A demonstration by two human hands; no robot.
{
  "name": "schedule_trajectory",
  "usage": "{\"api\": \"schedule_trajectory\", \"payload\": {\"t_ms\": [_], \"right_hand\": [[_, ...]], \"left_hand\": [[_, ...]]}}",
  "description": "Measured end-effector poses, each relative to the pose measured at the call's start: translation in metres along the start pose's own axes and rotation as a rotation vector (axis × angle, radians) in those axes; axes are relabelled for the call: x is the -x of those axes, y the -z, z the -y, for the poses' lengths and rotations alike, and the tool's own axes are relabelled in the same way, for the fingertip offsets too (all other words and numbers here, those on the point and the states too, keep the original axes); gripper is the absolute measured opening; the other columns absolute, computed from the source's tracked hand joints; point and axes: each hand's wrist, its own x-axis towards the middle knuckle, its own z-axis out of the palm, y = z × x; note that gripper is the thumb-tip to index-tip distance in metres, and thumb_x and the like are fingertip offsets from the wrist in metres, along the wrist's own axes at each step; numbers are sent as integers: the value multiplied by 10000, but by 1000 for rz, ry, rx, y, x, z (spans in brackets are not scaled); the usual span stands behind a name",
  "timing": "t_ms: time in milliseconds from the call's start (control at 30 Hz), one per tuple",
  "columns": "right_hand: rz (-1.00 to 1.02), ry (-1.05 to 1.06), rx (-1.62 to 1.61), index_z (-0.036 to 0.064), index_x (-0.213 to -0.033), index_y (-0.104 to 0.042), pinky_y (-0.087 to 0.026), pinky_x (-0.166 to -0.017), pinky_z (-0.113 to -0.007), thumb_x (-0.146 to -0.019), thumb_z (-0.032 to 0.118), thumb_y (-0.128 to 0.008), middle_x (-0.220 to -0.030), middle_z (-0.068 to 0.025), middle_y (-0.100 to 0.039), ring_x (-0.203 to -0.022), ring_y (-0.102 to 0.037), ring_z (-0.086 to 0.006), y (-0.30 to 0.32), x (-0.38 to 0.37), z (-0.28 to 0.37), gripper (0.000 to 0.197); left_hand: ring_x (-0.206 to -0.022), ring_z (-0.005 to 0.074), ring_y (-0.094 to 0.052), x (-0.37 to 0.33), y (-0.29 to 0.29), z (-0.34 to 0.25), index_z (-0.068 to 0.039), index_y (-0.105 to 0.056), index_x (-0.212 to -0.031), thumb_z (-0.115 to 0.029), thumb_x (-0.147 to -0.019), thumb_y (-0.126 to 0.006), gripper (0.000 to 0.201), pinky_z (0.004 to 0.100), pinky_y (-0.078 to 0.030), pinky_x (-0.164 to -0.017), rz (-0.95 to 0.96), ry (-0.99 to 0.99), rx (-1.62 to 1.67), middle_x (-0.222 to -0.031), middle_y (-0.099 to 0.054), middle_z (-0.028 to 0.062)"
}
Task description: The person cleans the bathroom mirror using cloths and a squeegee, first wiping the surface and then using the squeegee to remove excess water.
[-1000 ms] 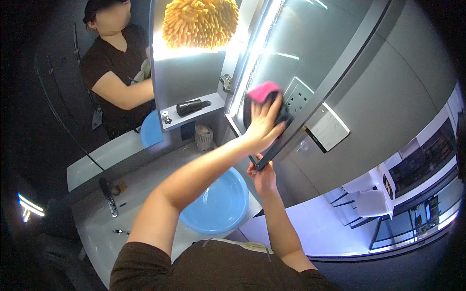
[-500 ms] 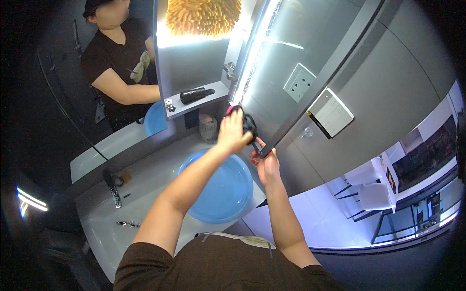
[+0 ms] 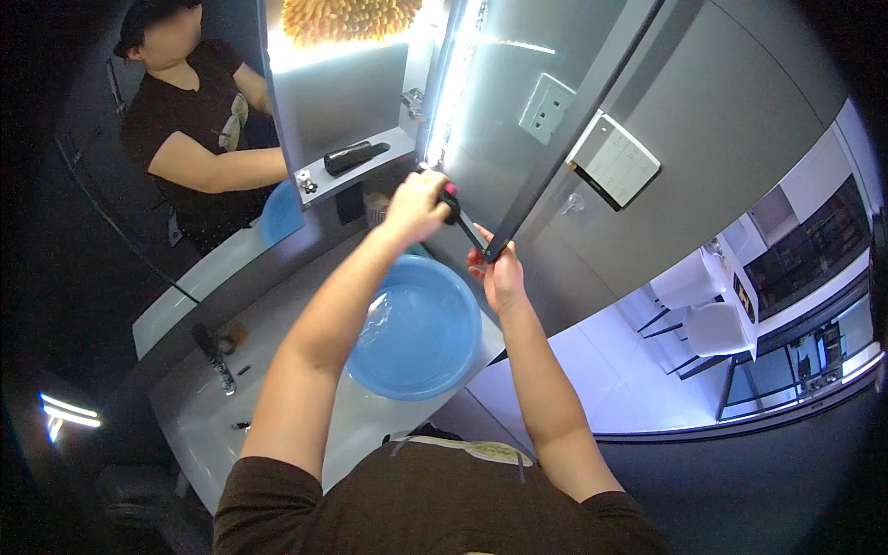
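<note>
My left hand is closed around a black thing with a bright pink patch. My fingers cover most of it, so its kind is unclear. It is against the upper end of a short dark bar at the foot of the glossy cabinet door. At the door's lower corner, my right hand grips the dark frame, thumb on one side and fingers on the other. Below both hands, a round blue basin holding water rests on the white sink.
A lit cabinet shelf holds a black cylindrical object. A ribbed cup stands behind my left wrist. On the grey wall to the right is a white control panel. A faucet is at the sink's left.
My left hand has shifted, its fingers now curled round the black and pink thing, and more of the dark bar shows. My right hand keeps its grip at the corner. The whole view has shifted slightly.
</note>
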Motion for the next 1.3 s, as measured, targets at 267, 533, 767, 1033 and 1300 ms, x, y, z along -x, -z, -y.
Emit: {"api": "schedule_trajectory", "payload": {"t_ms": [267, 533, 767, 1033, 1300], "right_hand": [[-208, -47, -88, 136, -1086, -622, -453, -733, -321, -974, 449, -343, -940, -16, -619, -826, -583, -142, -7, 5, -1, 434], [-103, -44, -18, 153, -1083, -587, -421, -691, -309, -948, 443, -394, -765, -64, -611, -710, -562, -163, 2, 1, 2, 373], [-63, -77, -79, 139, -1179, -507, -422, -704, -315, -985, 372, -346, -792, -63, -595, -737, -560, -166, -3, 5, 0, 343], [29, -98, -151, 133, -1221, -464, -436, -717, -329, -1010, 390, -301, -825, -66, -591, -762, -560, -168, 9, 7, -5, 370], [102, -113, -113, 138, -991, -489, -415, -769, -351, -1000, 433, -295, -819, -58, -606, -790, -561, -166, 15, 5, -5, 353]], "left_hand": [[-913, 384, -552, 58, -25, -69, -21, -572, -961, -90, -659, -614, 312, 424, -457, -812, 0, -55, 456, -925, -571, 168], [-794, 389, -633, 74, -9, -23, -18, -622, -842, -186, -628, -656, 273, 436, -491, -703, 19, 299, 112, -792, -633, 212], [-682, 223, -637, 26, 17, 24, -3, -648, -823, -304, -816, -633, 301, 383, -504, -646, -414, 1108, 1063, -746, -629, 79], [-853, 146, -605, -13, -29, 30, -36, -580, -1177, -170, -868, -589, 337, 282, -471, -798, -407, 581, 1126, -1002, -645, 50], [-999, 198, -579, -4, -43, 23, 10, -558, -1209, -166, -855, -549, 396, 314, -511, -792, -188, 422, 512, -1230, -515, 150]]}}
